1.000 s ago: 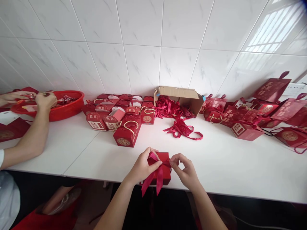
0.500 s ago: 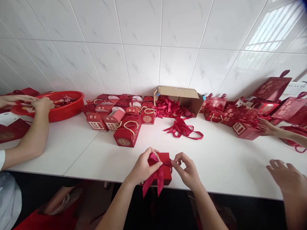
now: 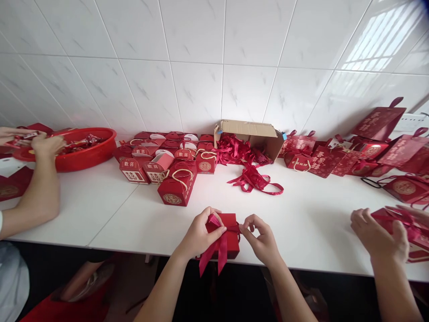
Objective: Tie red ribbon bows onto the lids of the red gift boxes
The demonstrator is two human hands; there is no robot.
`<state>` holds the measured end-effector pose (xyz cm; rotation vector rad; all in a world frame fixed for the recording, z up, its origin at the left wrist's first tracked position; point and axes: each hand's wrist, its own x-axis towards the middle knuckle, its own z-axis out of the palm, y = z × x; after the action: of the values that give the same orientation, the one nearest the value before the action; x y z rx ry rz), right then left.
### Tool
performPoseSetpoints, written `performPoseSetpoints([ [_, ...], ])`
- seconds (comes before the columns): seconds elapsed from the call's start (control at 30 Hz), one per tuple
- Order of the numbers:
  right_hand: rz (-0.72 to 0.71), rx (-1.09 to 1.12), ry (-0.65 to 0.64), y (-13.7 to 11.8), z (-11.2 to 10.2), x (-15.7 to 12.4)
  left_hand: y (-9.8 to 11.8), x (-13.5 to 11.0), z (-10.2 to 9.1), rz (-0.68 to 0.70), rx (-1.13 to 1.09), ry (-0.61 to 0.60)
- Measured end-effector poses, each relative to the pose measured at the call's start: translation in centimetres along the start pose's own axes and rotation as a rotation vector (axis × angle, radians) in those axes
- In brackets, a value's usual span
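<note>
A small red gift box (image 3: 229, 223) sits at the near edge of the white table (image 3: 100, 201), with a red ribbon (image 3: 217, 251) wrapped over it and two tails hanging past the edge. My left hand (image 3: 200, 233) pinches a ribbon loop at the box's left top. On the box's right side, my right hand (image 3: 261, 238) pinches the ribbon with thumb and forefinger. Both hands are closed on the ribbon.
Several red gift boxes with rope handles (image 3: 177, 185) stand behind. An open cardboard carton (image 3: 253, 134) spills red ribbons (image 3: 256, 181). Red gift bags (image 3: 378, 123) line the right. A person's hands (image 3: 47, 143) reach into a red basin (image 3: 85, 150) at left; another person's hand (image 3: 378, 237) holds a red box at right.
The person at the right has drawn a red box from the far pile to the near table edge. My hands have barely shifted on the ribbon.
</note>
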<state>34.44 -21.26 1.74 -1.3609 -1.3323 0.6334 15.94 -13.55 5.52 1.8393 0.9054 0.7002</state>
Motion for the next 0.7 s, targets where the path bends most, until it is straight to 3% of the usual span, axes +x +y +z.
performPoseSetpoints([
  [0.4, -0.001, 0.028, -0.021, 0.0, -0.3, 0.1, 0.1, -0.1, 0.3, 0.015, -0.015, -0.001],
  [0.47, 0.015, 0.017, -0.086, 0.1, -0.9, 0.0, 0.1, -0.1, 0.3, 0.024, -0.016, -0.003],
  [0.63, -0.035, 0.031, -0.385, 0.7, -1.6, -0.8, 0.4, -0.3, 0.6, 0.077, -0.033, 0.016],
  [0.7, -0.034, 0.022, -0.416, 0.6, -1.2, -1.2, 0.6, -0.4, 0.9, 0.073, -0.039, -0.005],
])
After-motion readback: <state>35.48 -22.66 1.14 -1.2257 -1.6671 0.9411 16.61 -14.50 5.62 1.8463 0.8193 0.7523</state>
